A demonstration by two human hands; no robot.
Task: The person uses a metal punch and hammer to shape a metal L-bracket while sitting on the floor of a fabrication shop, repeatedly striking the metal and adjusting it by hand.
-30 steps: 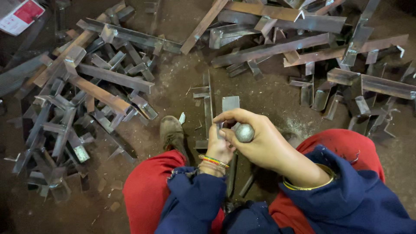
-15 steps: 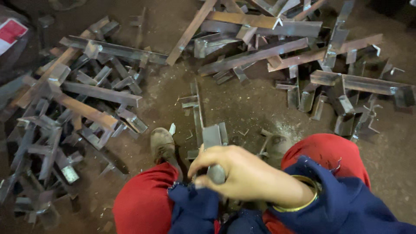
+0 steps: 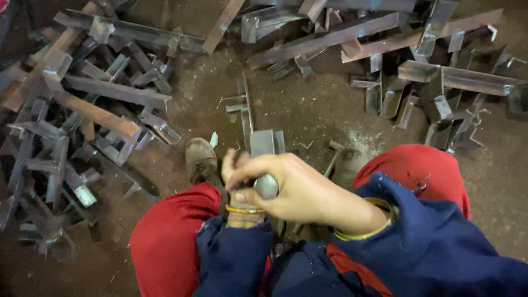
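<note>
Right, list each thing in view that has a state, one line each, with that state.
right hand: closed round a rounded metal tool end.
left hand: mostly hidden under the right hand, grip unclear.
angle-iron piece: lying on the floor between the feet.
left shoe: planted flat on the dirt floor.
pile of welded angle pieces: loosely heaped.

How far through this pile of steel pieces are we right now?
Hard to count. Done: possibly the heap of angle pieces at left, though nothing marks them as finished. In hand: the right hand grips a round-headed metal tool over one bracket piece between the feet; the left hand sits beneath it. Left: maybe the bars at upper right.
</note>
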